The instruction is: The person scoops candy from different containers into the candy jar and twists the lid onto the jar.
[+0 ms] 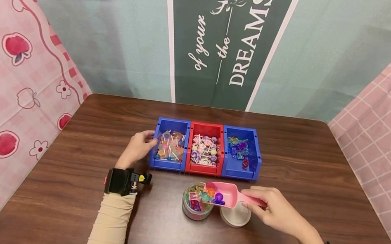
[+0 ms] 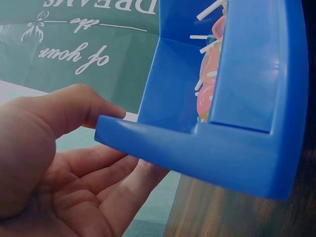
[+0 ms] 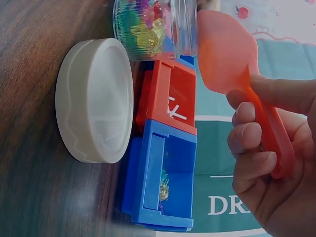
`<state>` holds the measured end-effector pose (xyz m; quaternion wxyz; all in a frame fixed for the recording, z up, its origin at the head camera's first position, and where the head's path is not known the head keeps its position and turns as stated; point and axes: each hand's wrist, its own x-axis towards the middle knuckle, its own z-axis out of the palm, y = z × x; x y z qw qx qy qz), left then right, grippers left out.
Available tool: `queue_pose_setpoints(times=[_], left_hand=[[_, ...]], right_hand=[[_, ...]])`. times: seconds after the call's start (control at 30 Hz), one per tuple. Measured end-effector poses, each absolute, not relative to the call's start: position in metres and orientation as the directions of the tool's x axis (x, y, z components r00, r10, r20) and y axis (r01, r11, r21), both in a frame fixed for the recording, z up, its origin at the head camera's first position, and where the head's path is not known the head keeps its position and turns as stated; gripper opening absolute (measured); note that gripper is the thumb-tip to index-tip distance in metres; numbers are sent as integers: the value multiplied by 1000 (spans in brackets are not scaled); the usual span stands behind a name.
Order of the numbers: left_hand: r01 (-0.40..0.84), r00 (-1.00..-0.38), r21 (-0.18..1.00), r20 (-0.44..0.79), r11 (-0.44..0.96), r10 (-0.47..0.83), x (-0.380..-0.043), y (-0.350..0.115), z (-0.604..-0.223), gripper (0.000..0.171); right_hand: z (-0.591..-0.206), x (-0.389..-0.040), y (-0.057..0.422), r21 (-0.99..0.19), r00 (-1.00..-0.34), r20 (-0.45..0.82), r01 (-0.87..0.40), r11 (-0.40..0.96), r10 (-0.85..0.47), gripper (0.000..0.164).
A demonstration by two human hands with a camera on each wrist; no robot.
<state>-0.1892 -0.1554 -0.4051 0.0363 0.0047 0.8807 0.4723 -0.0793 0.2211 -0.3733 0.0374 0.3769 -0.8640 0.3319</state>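
My right hand (image 1: 271, 207) grips the handle of a pink scoop (image 1: 227, 194), which carries several colourful clear candies. The scoop's front lies over the mouth of a clear jar (image 1: 195, 211) that holds more such candies. Beside the jar, partly under the scoop, lies a white round lid (image 1: 236, 216), also seen in the right wrist view. At the left, my left hand (image 1: 138, 147) holds the side wall of a blue bin (image 2: 247, 163), thumb on one side and fingers on the other. Small candies on sticks (image 1: 171, 145) fill this bin.
A red bin (image 1: 203, 170) of small swirled lollipops stands in the middle of the row. Right of it, another blue bin (image 1: 238, 173) holds several clear candies. All stand on a brown wooden table (image 1: 302, 162) with cloths hanging behind and at the sides.
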Motion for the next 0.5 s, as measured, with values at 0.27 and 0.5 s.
queue_pose_setpoints(times=[0.27, 0.5], left_hand=[[-36, -996, 836, -71, 547, 44, -190, -156, -404, 44], [-41, -996, 832, -80, 553, 47, -188, -156, -405, 44]], right_hand=[[-365, -80, 220, -564, -725, 246, -647, 514, -643, 17], [-361, -79, 220, -591, -734, 208, -621, 515, -646, 16]])
